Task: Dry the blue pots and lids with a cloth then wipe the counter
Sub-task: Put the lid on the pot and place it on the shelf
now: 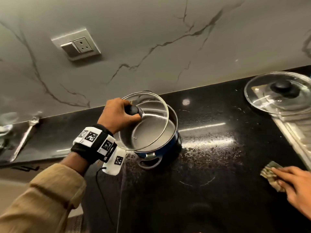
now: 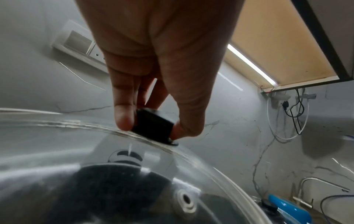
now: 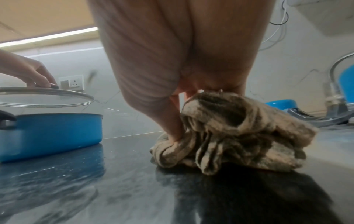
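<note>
A blue pot (image 1: 158, 148) (image 3: 51, 134) stands on the black counter (image 1: 210, 165). My left hand (image 1: 117, 113) (image 2: 153, 131) pinches the black knob (image 1: 133, 110) (image 2: 153, 127) of a glass lid (image 1: 148, 121) (image 3: 44, 97), held tilted just above the pot. My right hand (image 1: 296, 185) (image 3: 178, 136) grips a crumpled beige-grey cloth (image 1: 271, 175) (image 3: 235, 133) and presses it on the counter near the right edge. A second glass lid (image 1: 279, 93) with a black knob lies at the back right.
A metal drainboard (image 1: 296, 132) runs along the right, under the second lid. A wall socket (image 1: 76, 46) sits on the marble backsplash. A tap (image 1: 25, 135) is at the far left. Water smears and streaks show on the counter around the pot. More blue cookware (image 3: 281, 104) lies to the right.
</note>
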Demonstrator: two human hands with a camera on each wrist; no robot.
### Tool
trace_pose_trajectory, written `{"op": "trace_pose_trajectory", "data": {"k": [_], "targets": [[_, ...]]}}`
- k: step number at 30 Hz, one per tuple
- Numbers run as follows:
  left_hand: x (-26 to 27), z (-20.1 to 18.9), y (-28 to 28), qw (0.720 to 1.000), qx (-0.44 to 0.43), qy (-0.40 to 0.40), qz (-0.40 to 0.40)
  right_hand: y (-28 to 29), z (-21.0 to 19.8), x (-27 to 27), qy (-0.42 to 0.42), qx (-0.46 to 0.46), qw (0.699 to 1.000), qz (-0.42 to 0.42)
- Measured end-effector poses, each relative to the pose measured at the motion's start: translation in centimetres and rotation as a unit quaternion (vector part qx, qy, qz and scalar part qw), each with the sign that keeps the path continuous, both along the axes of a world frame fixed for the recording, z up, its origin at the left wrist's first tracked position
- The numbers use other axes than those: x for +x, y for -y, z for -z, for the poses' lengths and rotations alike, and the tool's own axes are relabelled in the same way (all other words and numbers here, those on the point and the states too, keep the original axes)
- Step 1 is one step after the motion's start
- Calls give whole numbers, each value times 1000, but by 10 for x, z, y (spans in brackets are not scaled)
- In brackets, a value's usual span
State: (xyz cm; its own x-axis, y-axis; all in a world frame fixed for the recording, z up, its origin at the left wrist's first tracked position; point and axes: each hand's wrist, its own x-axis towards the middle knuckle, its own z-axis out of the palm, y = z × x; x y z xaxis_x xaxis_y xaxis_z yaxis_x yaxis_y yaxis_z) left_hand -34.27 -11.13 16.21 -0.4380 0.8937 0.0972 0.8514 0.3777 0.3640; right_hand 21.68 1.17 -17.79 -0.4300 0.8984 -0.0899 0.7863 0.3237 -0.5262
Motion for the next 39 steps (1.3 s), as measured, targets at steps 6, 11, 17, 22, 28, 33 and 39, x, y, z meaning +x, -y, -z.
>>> {"op": "trace_pose_trajectory", "data": {"k": [6, 11, 17, 22, 28, 33, 39], "targets": [[-26, 30, -22, 998, -18, 20, 54, 53, -74, -48, 62, 11, 997, 35], [-28, 46, -34, 994, 0, 14, 113, 70, -102, -73, 90, 88, 990, 65], [-35, 64, -36, 991, -13, 3, 136, 74, -115, -85, 131, 89, 983, 91], [-36, 67, -35, 989, -33, -19, 143, 73, -115, -84, 127, 91, 983, 96], [-29, 65, -30, 988, -41, -36, 142, 71, -115, -84, 107, 102, 985, 87], [-27, 60, -27, 988, -56, -21, 145, 73, -120, -85, 106, 104, 985, 89], [-27, 61, -20, 988, -59, -13, 141, 75, -122, -88, 109, 104, 983, 103]]}}
